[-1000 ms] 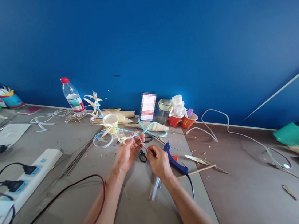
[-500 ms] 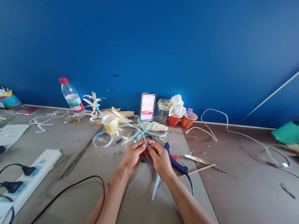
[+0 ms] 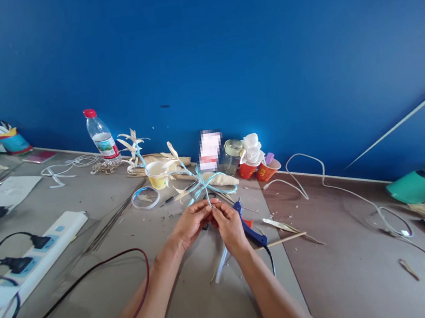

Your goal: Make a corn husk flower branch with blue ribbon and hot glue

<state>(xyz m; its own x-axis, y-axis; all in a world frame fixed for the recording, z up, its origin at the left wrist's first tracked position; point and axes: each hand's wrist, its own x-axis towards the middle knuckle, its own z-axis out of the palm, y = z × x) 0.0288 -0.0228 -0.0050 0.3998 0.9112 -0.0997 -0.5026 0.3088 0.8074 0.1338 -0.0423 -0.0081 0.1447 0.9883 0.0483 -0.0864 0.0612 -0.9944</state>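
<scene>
Both hands pinch the lower end of a light-blue wrapped stem (image 3: 207, 191) at the middle of the table. Pale husk-like petals (image 3: 172, 150) branch from its upper part. My left hand (image 3: 191, 221) grips it from the left, fingertips closed. My right hand (image 3: 227, 225) pinches it from the right, its fingertips against the left ones. Light-blue ribbon loops (image 3: 226, 188) lie just behind the stem. A blue glue gun (image 3: 252, 229) rests beside my right hand, with a clear glue stick (image 3: 222, 264) below the hands.
A roll of blue tape (image 3: 145, 198), a yellow paper cup (image 3: 157, 176) with a similar flower (image 3: 134, 143), and a water bottle (image 3: 103, 139) stand left. Red cups (image 3: 268, 170) and a jar (image 3: 232, 156) line the wall. A power strip (image 3: 57, 242) and cables lie left.
The wrapped stem has turned between my fingers: its left petal branch now points higher. My hands stay in nearly the same place, still pinching it.
</scene>
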